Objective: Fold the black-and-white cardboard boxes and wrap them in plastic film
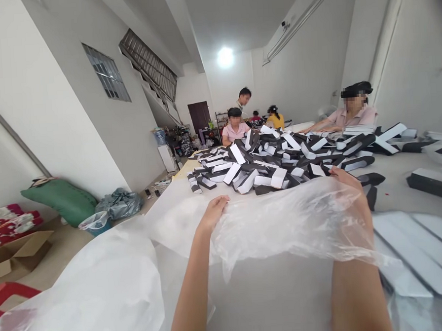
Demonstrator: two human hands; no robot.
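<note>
A transparent plastic bag (283,224) is stretched sideways between my two hands above the white table (272,301). My left hand (216,210) pinches the bag's left end, fingers closed. On the other side, my right hand (345,178) grips the upper right part, with film draped over the wrist and forearm. Just beyond the bag lies a big heap of black-and-white strip-like pieces (238,154), jumbled on one another; my right fingertips are close to its front edge. What the pieces are I cannot make out.
Long white panels with dark edges (414,254) lie at the right. A large white plastic sheet or bag (112,285) bulges at the left. On the floor are a green sack (59,198), a bin (96,224) and a cardboard box (21,252). Several people sit or stand beyond the heap.
</note>
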